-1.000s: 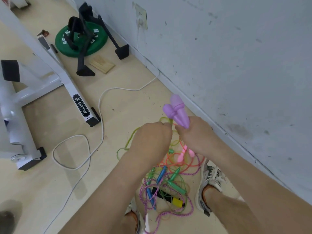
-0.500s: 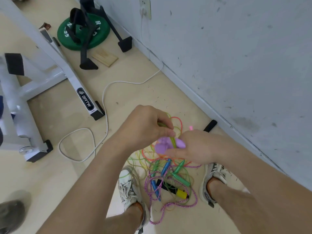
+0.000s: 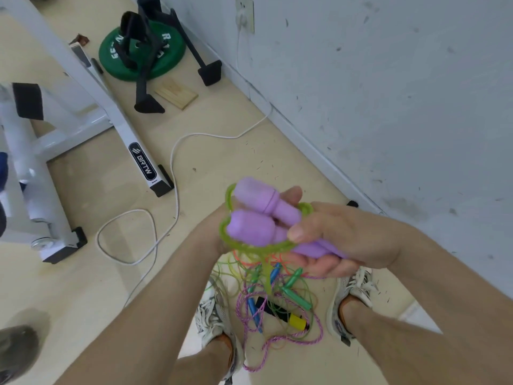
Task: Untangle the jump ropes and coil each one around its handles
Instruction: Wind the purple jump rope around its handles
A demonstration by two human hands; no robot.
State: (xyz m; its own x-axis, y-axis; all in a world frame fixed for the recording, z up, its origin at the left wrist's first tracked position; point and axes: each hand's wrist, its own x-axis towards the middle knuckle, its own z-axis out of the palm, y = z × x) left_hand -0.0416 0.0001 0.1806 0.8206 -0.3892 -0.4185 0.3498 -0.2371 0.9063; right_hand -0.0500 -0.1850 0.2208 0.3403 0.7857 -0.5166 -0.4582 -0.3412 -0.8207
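Observation:
Two purple handles lie side by side in my right hand, which grips them, thumb on top. A translucent green rope loops around the handles and hangs down to the floor. My left hand is mostly hidden behind the handles and seems to hold the green rope there. Between my feet lies a tangled pile with green handles, blue handles, a yellow-and-black handle, a speckled pink rope and orange rope.
My shoes flank the pile. A white cable snakes over the floor from a wall socket. A white bench frame, a green weight plate, black stands and a wood block sit further back. The wall runs along the right.
The purple handles dropped low and tipped over half a second ago, and now come up again, with green rope looped around them. Both hands stayed together.

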